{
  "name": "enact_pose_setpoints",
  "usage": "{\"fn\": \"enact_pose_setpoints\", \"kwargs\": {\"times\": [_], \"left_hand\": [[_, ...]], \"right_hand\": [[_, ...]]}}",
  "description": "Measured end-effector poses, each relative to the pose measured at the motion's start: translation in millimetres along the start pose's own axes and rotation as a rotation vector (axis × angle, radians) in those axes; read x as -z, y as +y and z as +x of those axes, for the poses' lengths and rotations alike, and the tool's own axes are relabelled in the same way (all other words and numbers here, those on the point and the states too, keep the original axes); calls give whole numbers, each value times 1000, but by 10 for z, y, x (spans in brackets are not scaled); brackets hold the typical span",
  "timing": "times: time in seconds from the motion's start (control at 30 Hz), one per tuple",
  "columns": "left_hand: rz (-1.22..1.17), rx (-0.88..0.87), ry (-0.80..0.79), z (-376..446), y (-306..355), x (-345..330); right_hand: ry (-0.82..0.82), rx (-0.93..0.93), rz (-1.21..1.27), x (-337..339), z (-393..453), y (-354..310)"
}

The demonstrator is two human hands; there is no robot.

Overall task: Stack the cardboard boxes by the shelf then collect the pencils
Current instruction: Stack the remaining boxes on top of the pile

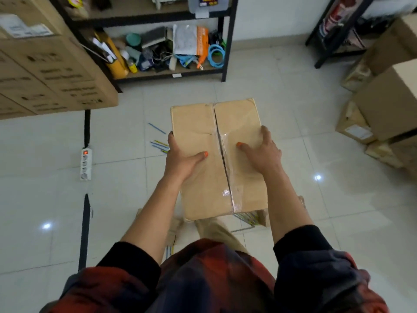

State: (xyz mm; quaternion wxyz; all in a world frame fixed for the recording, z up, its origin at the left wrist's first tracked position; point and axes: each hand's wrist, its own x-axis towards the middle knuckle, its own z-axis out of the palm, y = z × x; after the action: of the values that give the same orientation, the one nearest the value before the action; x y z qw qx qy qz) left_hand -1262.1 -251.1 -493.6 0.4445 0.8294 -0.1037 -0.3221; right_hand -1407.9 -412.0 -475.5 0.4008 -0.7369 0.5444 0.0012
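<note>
I carry a taped cardboard box [203,123] above the floor in front of me. My left hand [180,157] grips its left edge, thumb on top and fingers down the side. My right hand [261,150] grips the right edge the same way. Several blue and yellow pencils [159,141] lie scattered on the tiles just left of the box. The black shelf [226,41] stands ahead, its lower level full of clutter. Under the carried box, part of another box [261,216] with coloured contents shows near my feet.
A tall stack of printed cartons [45,71] stands at the left beside the shelf. More cardboard boxes [383,105] pile up at the right. A white power strip [85,163] with a black cable lies on the floor to the left. A second black rack [334,30] stands far right.
</note>
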Motion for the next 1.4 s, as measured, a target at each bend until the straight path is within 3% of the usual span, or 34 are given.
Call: {"fn": "enact_pose_setpoints", "kwargs": {"times": [0.23, 0.63, 0.97, 1.4], "left_hand": [[-63, 143, 109, 710, 320, 681], [-132, 155, 302, 1639, 443, 2056], [-217, 134, 400, 2005, 280, 3313], [-263, 26, 488, 2688, -183, 5457]], "right_hand": [[-153, 99, -9, -348, 568, -1060], [-226, 270, -61, -1148, 1138, -2824], [-324, 367, -89, -1834, 1032, -4069], [-266, 497, -78, -3447, 639, -5827]]}}
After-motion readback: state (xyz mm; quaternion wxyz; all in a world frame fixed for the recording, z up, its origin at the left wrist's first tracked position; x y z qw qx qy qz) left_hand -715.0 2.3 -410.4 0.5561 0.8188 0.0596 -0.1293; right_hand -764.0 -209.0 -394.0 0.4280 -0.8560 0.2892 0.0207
